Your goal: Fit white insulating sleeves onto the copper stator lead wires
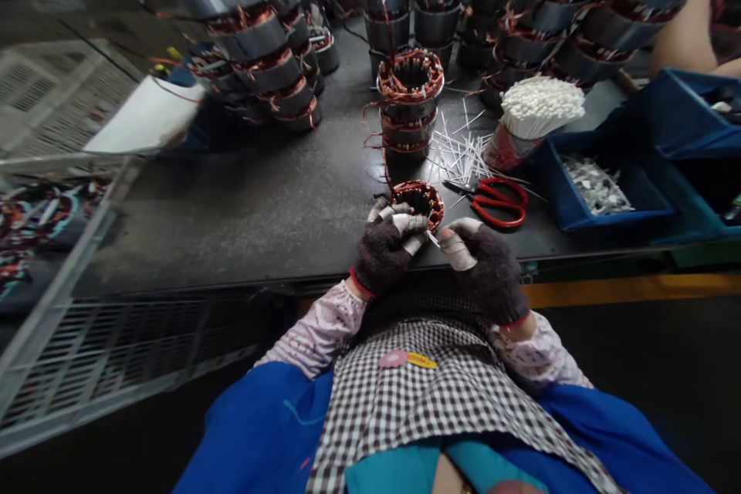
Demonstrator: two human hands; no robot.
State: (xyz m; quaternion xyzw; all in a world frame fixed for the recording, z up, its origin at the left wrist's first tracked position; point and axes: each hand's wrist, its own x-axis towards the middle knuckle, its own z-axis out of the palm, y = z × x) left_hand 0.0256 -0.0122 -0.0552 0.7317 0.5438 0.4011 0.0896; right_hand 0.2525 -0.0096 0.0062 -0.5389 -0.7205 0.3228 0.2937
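A motor stator (420,199) with copper windings lies at the table's front edge. My left hand (387,245), in a dark fingerless glove with taped fingers, is closed on its near left side. My right hand (483,262), gloved the same way, is pinched just right of the stator. A thin white piece (433,239) runs between the fingertips of both hands; whether it is a sleeve or a tie I cannot tell. Red-handled scissors (499,202) lie beyond my right hand. Behind the stator stands a short stack of wound stators (408,114).
Tall stacks of stators (272,69) line the back and left. Loose white sticks (463,154) lie by a cup of white-tipped sticks (541,112). A blue bin (614,212) with small white pieces sits right. Another person's arm (686,35) shows at the far right.
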